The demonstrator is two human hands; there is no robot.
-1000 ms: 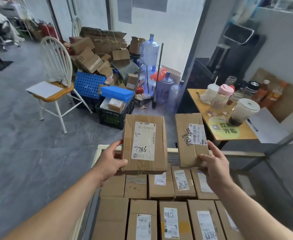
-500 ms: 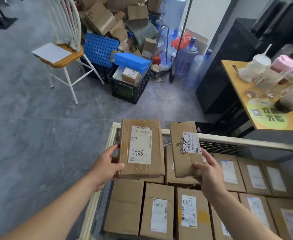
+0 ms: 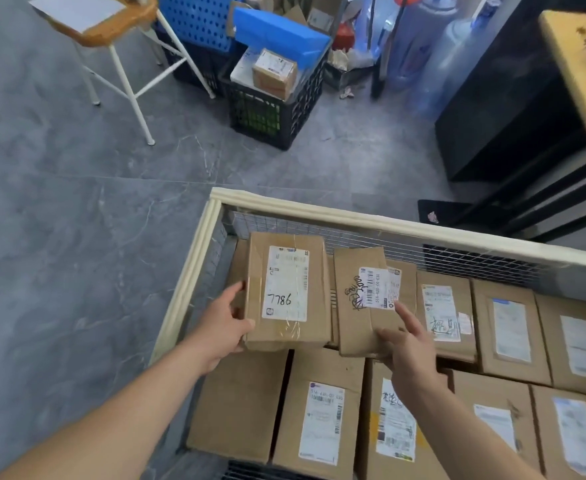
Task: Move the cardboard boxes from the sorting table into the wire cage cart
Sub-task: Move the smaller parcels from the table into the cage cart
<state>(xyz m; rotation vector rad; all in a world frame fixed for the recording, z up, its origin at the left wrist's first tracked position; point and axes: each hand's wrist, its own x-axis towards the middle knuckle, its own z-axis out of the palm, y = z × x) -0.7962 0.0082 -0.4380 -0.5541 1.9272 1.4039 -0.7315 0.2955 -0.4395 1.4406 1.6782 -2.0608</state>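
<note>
I look down into the wire cage cart [image 3: 319, 211], whose cream padded rim frames a layer of several labelled cardboard boxes. My left hand [image 3: 224, 327] grips the near left corner of a brown box marked 7786 [image 3: 286, 292], held low over the cart's far left corner. My right hand [image 3: 405, 348] holds the near end of a narrower scribbled box [image 3: 360, 303] beside it, index finger lying on its label. Both boxes sit just above or on the packed boxes; I cannot tell whether they touch.
Grey tiled floor lies left of and beyond the cart. A black crate [image 3: 270, 109] with a small box and blue lid stands ahead, a white-legged chair [image 3: 111, 36] at upper left, water bottles [image 3: 440, 53] behind, and a yellow table [image 3: 582, 71] over a dark cabinet on the right.
Both hands have lowered the two boxes from chest height down into the cart's far left corner, and my view has tilted downward with them.
</note>
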